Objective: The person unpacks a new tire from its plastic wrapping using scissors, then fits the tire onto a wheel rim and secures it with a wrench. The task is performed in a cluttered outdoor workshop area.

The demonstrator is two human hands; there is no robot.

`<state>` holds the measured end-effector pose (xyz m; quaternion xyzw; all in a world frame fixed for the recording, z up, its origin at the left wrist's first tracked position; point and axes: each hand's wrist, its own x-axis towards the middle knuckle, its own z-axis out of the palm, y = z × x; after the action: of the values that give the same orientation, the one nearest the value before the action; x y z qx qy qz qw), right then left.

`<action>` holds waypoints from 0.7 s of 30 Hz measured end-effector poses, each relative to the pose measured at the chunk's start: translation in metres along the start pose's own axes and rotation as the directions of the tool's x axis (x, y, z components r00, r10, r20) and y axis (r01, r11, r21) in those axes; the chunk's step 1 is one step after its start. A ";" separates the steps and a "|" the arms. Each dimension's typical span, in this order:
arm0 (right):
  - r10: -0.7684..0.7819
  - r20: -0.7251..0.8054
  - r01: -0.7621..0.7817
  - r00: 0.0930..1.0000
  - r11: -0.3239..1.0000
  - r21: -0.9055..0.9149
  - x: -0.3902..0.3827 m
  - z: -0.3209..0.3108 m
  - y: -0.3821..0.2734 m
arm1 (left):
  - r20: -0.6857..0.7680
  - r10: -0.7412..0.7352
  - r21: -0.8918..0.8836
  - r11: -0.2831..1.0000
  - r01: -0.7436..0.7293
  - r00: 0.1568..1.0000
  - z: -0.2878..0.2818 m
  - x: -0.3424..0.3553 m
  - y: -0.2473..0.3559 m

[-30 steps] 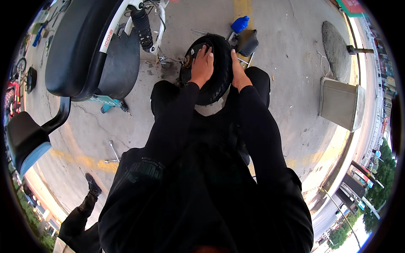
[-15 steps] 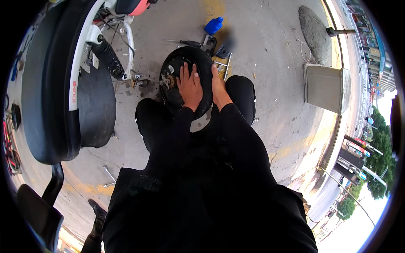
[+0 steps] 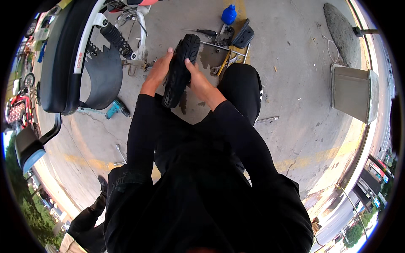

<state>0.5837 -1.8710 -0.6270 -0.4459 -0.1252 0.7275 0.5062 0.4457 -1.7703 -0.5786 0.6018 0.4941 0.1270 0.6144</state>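
A small black scooter wheel [image 3: 181,69] stands on edge between my legs, its grooved tread turned up toward me and its top leaning right. My left hand [image 3: 157,75] holds it from the left, the thumb raised beside the rim and the other fingers mostly hidden. From the right, my right hand [image 3: 201,83] grips the tyre with the thumb on the edge of the tread; its other fingers are partly hidden. The wheel's hub is out of sight from here. A scooter [image 3: 63,55] with a dark rear mudguard [image 3: 102,75] stands at my left.
Beyond the wheel lie a screwdriver [image 3: 206,32], a blue bottle [image 3: 229,15], a black plastic part [image 3: 243,35] and several wrenches [image 3: 216,70]. A teal power drill [image 3: 117,109] rests near the scooter. A beige block [image 3: 353,90] stands at right; someone's leg [image 3: 90,213] shows lower left.
The wheel has gone from lying tilted with its hub showing to standing on edge. My left hand has moved from the hub face to the wheel's left side. The view has shifted.
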 end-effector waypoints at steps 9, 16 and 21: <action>-0.038 0.145 -0.014 0.989 0.940 0.340 -0.027 0.032 0.077 | -0.390 0.296 0.642 0.766 0.027 0.872 0.035 -0.060 -0.016; -0.111 0.145 0.052 0.983 0.932 0.359 -0.049 0.019 0.070 | -0.300 0.390 0.620 0.773 -0.134 0.870 0.037 -0.056 -0.025; -0.074 0.223 0.185 0.972 0.828 -0.530 -0.054 0.018 0.041 | -0.202 0.207 0.427 0.898 -0.104 0.957 -0.024 -0.056 -0.048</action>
<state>0.5493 -1.9309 -0.6147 -0.4898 -0.4062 0.6647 0.3916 0.3793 -1.8094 -0.5893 0.7354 0.5309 0.1414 0.3966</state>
